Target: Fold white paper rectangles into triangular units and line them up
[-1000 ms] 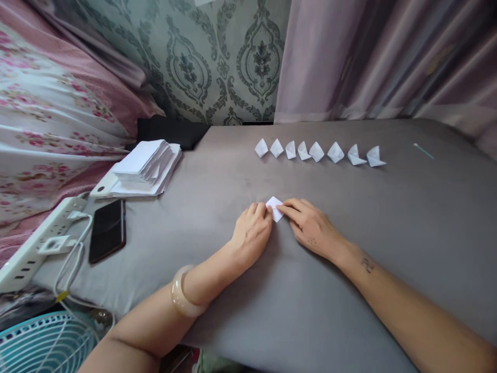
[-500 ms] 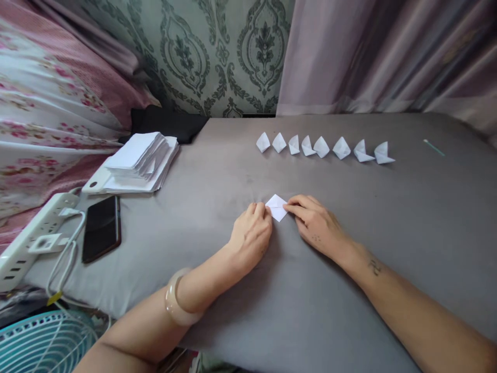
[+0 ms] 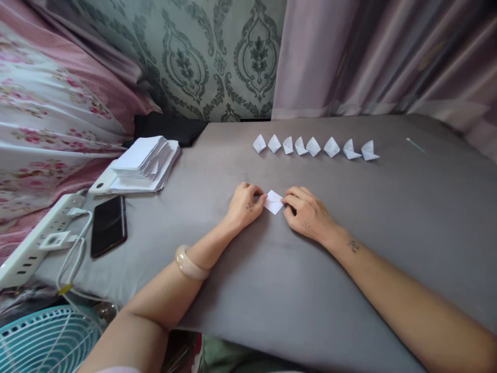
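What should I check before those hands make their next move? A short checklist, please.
1. Left hand at the small folded paper: ok, its fingertips are at the left corner.
2. Right hand at the paper: ok, its fingertips are at the right corner.
3. Paper's creases crisp: cannot tell, too small to judge.
4. Row of eight folded shapes out of the way: ok, set farther back, apart from both hands.
5. Phone clear of the left arm: ok, it lies apart, off to the left.
6. Paper stack squared up: not ok, its edges are uneven.
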The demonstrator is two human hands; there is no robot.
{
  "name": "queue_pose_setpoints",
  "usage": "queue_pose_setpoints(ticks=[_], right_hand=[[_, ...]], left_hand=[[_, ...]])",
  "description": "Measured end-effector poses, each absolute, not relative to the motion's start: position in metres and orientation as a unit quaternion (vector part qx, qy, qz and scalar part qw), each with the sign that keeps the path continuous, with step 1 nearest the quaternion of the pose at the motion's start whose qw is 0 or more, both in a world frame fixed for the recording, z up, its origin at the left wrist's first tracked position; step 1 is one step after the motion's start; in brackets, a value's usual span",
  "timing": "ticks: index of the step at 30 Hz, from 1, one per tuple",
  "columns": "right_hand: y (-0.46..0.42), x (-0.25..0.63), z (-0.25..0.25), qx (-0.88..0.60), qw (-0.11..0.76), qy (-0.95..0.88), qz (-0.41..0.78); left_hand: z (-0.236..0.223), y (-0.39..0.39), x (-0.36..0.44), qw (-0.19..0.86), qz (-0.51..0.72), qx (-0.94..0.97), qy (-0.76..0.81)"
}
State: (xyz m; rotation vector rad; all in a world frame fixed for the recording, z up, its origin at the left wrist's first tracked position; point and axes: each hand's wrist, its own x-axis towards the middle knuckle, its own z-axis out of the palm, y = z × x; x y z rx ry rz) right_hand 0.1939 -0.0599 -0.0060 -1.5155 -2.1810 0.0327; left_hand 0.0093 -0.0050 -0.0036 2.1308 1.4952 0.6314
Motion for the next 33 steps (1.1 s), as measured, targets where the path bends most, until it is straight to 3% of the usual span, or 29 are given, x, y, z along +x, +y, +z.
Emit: queue_pose_setpoints(ticks=[6,11,17,21,26,33], right_hand=[[-0.059,0.194,-0.010,-0.558,0.245,-0.792,0.015],[-0.054,0.194,-0.015,-0.591,0.322,-0.734,0.093],[-0.052,0.189,-0.011,-0.562,0.469,-0.566,0.379],[-0.054,0.176,-0.002,-0.490,0.521,-0.441,0.542],[-0.054,0.169,0.003,-0.487,0.532,-0.407,0.561],[-0.056,0.180,0.010,-0.532,0.460,-0.502,0.504]], left_hand=[[-0.006,-0.005,0.016,0.265,0.221,0.750,0.564],[-0.010,-0.010,0.017,0.367,0.274,0.697,0.552],[-0.002,-0.020,0.015,0.606,0.422,0.522,0.427],[0.005,-0.024,0.018,0.663,0.485,0.442,0.360],[0.005,-0.027,0.022,0.704,0.467,0.429,0.319],[0.011,-0.030,0.017,0.684,0.404,0.480,0.374]])
